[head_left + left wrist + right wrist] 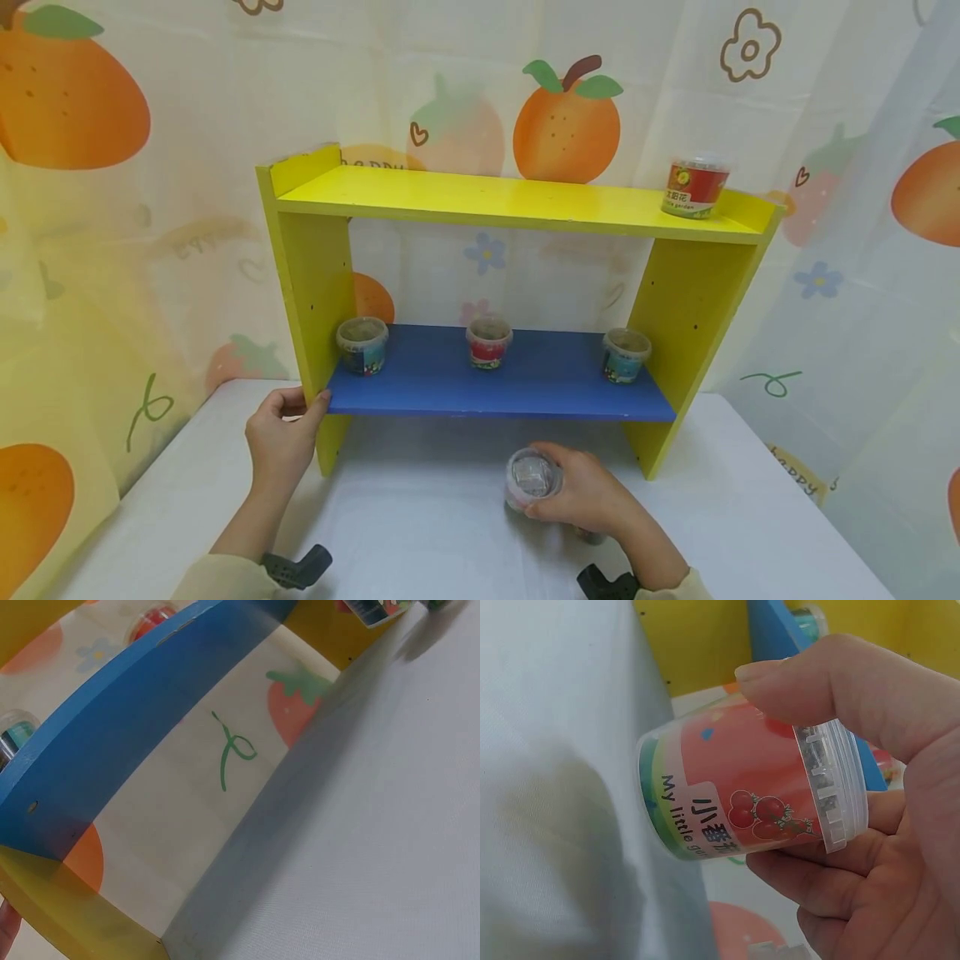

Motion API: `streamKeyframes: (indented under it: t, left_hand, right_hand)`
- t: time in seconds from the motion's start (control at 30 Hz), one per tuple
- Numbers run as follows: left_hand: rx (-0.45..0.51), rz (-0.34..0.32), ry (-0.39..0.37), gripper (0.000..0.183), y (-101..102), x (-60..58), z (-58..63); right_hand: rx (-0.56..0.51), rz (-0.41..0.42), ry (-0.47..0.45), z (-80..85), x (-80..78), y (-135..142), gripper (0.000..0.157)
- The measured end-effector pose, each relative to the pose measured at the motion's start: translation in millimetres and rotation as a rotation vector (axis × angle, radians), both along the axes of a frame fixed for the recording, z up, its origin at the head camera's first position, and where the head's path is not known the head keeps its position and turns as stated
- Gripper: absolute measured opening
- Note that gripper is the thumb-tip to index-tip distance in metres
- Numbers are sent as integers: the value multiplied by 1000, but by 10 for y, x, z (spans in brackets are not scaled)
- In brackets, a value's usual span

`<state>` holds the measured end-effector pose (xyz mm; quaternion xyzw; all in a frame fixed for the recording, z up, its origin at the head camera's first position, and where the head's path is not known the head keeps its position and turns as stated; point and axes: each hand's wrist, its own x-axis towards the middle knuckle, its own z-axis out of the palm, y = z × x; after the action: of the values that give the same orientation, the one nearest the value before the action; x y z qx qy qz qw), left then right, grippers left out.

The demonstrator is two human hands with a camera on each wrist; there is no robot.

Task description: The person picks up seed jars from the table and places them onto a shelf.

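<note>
In the head view, my right hand (pixel 585 492) grips a small clear-lidded plastic cup (pixel 532 477) above the white table, in front of the shelf unit. In the right wrist view, this cup (pixel 735 780) shows a red label with tomatoes and lies tilted between thumb and fingers. My left hand (pixel 283 433) holds the left side panel of the yellow and blue shelf (pixel 502 400), its thumb near the blue board's front corner. Three small cups stand on the blue board: a left cup (pixel 363 346), a middle cup (pixel 489 342) and a right cup (pixel 626 356).
A red-labelled cup (pixel 695 188) stands at the right end of the yellow top board (pixel 480 193). Another cup (pixel 590 536), mostly hidden, is on the white table (pixel 420 517) under my right wrist. A fruit-printed curtain (pixel 450 83) hangs behind the shelf.
</note>
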<state>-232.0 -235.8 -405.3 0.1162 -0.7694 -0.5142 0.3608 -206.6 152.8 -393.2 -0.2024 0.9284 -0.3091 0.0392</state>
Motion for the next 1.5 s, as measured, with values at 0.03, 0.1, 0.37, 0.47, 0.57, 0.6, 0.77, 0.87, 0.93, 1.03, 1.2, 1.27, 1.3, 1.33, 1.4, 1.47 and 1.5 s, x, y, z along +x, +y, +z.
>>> streamKeyframes:
  t: [0.03,0.1,0.37,0.47,0.57,0.6,0.77,0.87,0.93,1.03,1.2,1.27,1.3,1.33,1.4,1.47,1.5]
  left_hand:
    - [0,0,-1,35,1,3,3]
    - [2,-1,-7,35,4,11,12]
    - [-2,9,-24,36,15,15,26]
    - [-7,10,-25,36,13,13,23]
    - [-7,11,-27,36,12,16,21]
    - [-7,11,-28,36,12,15,19]
    - [-8,11,-38,37,10,14,12]
    - [-9,10,-40,37,10,16,16]
    - [-10,10,-41,37,10,16,18]
    - [-12,11,-38,37,9,13,18]
    - [-12,12,-33,37,5,9,11]
    - [-13,11,-30,37,3,9,10]
    - [-13,11,-28,36,3,10,8]
    - [-15,11,-26,36,4,11,7]
    - [-17,13,-22,36,5,14,8]
    - [-18,12,-18,36,2,15,5]
    - [-16,7,-14,36,-2,13,5]
  right_hand:
    - [-5,0,-5,1,2,-2,83]
    - [-18,0,-12,4,2,-3,82]
    - [-108,-4,-22,2,9,-20,79]
    - [-129,-1,-20,2,18,-31,79]
    - [-139,-4,-29,5,24,-42,81]
    - [-144,-7,-40,5,25,-45,81]
    - [-166,-31,-65,11,25,-53,83]
    - [-173,-47,-67,16,29,-61,83]
    - [-176,-55,-72,19,33,-67,83]
    - [-175,-66,-82,21,36,-75,83]
    - [-176,-76,-93,31,40,-88,83]
    - [-182,-79,-97,31,40,-88,83]
    - [-187,-81,-99,30,41,-87,83]
    - [-192,-79,-100,30,42,-87,82]
    - [-198,-80,-100,26,42,-84,82]
    - [-205,-80,-96,24,45,-84,81]
    - [-208,-79,-92,23,47,-86,81]
